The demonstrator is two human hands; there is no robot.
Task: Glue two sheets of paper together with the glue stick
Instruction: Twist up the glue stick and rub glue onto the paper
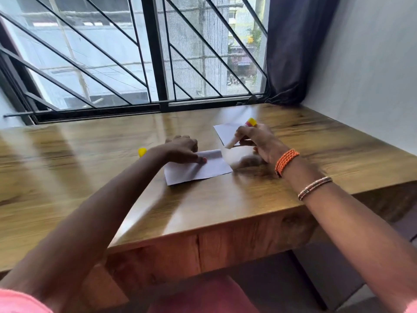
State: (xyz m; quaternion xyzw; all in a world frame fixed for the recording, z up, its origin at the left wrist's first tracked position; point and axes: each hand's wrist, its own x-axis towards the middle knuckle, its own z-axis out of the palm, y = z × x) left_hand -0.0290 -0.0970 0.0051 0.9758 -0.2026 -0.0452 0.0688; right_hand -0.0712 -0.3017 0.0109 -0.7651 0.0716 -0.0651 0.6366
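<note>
We sat at a glossy wooden table [225, 199] with a strong grain, its near edge showing a paler wooden front panel [237, 249]. It stood against a wide window [126, 53] whose panes were crossed by black metal bars [155, 50], some upright, others slanting. Through the glass we saw pale buildings [239, 21] and some greenery, all hazy. A dark blue curtain [295, 46] hung bunched at the window's right side, reaching the table's far corner. To the right rose a plain white wall [370, 71]. Below the table we glimpsed something pink [203, 294], too blurred to tell.
</note>
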